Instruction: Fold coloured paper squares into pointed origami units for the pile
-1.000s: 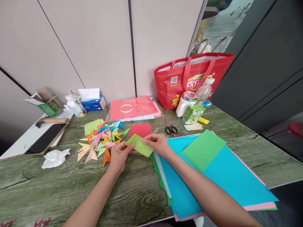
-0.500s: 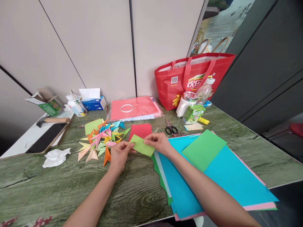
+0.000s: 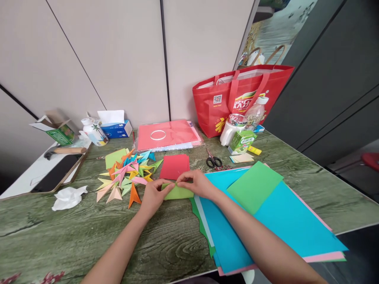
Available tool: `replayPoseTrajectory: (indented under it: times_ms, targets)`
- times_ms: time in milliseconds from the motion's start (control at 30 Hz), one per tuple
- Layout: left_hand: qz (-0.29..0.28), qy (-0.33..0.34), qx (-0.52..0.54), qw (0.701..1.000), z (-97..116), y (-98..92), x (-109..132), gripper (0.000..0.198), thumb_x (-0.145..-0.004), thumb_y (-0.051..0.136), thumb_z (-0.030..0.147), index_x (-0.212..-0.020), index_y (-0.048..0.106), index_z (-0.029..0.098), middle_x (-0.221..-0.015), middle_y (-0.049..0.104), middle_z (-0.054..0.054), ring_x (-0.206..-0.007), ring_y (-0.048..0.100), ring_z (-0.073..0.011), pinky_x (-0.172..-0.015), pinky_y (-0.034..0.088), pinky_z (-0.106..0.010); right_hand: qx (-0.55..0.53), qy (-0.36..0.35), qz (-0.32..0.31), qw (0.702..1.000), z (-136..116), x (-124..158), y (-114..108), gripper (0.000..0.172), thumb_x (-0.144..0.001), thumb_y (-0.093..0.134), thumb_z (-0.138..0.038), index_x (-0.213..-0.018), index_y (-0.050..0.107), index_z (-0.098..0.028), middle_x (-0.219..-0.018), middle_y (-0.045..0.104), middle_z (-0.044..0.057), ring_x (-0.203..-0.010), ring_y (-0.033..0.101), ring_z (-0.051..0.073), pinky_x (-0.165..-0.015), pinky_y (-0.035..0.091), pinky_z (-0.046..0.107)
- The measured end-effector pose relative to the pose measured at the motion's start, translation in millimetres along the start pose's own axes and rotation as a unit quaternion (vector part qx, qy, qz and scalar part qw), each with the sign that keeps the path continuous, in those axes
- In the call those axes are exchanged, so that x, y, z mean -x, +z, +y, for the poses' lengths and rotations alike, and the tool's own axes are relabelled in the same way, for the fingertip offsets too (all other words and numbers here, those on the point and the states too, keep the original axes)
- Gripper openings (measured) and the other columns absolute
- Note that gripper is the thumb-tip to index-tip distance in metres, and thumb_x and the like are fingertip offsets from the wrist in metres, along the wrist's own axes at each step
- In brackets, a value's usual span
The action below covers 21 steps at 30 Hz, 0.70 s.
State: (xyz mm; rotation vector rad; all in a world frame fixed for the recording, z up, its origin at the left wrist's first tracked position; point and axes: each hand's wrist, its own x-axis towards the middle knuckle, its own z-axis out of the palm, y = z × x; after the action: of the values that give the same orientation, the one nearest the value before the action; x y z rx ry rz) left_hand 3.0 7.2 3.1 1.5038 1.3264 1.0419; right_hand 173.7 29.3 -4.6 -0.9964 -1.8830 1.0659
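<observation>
Scene: head view, looking down at a green, wood-grained counter (image 3: 74, 232) strewn with coloured paper.
Left hand (image 3: 154, 195): fingers closed in a pinch on the left end of a small light green paper (image 3: 177, 193).
Right hand (image 3: 197, 183): fingertips pinched on the same paper's upper edge, at its right end.
Paper's place: low on the counter between both hands, doubled into a narrow strip, just in front of a red square (image 3: 175, 166).
Done so far: a pile of folded pointed pieces (image 3: 127, 175) in many colours lies to the left.
This piece: judged at an early fold, far from pointed.
Left over: the red square, a green sheet (image 3: 254, 187) and big blue sheets (image 3: 266, 232) lie unfolded.
Nearby: scissors (image 3: 213, 161) behind the right hand.
</observation>
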Motion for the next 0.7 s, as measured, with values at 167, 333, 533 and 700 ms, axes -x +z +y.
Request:
replayPoseTrajectory:
  times_ms: [167, 333, 533, 700]
  targets:
    - [0.03, 0.002, 0.067, 0.997, -4.9, -1.1, 0.9, 0.017, -0.059, 0.069, 0.029, -0.069, 0.07, 0.016, -0.058, 0.064, -0.001, -0.051, 0.051, -0.0124, -0.047, 0.038, -0.021, -0.036, 0.005, 0.059, 0.998, -3.7, -0.5, 2.8, 0.022, -0.067, 0.062, -0.031, -0.086, 0.065, -0.018, -0.079, 0.065, 0.002, -0.075, 0.059, 0.017, -0.068, 0.044, 0.026]
    - [0.098, 0.022, 0.12, 0.988, -9.5, -1.7, 1.2, 0.013, -0.062, 0.068, 0.028, -0.068, 0.068, 0.016, -0.061, 0.065, 0.001, -0.053, 0.051, -0.011, -0.05, 0.039, -0.02, -0.155, 0.053, 0.049, 0.985, -5.4, -0.4, 4.7, 0.063, -0.052, 0.074, -0.03, -0.11, 0.05, -0.02, -0.08, 0.061, 0.001, -0.069, 0.058, 0.015, -0.06, 0.045, 0.024]
    - [0.134, 0.002, 0.173, 0.976, -5.1, -0.5, 0.5, 0.014, -0.06, 0.069, 0.029, -0.066, 0.067, 0.016, -0.061, 0.065, 0.001, -0.054, 0.053, -0.0114, -0.052, 0.041, -0.022, -0.222, 0.063, 0.032, 0.972, -5.6, -1.4, 6.2, 0.049, -0.051, 0.074, -0.028, -0.094, 0.057, -0.016, -0.084, 0.063, 0.003, -0.075, 0.059, 0.016, -0.064, 0.047, 0.026]
    - [0.144, 0.006, 0.201, 0.969, -7.0, -0.2, -0.2, 0.012, -0.06, 0.069, 0.027, -0.067, 0.067, 0.017, -0.064, 0.065, 0.002, -0.056, 0.054, -0.0109, -0.055, 0.042, -0.021, -0.241, 0.077, 0.02, 0.967, -5.3, -2.6, 5.7, 0.041, -0.053, 0.073, -0.027, -0.089, 0.061, -0.014, -0.082, 0.066, 0.003, -0.072, 0.06, 0.017, -0.065, 0.048, 0.027]
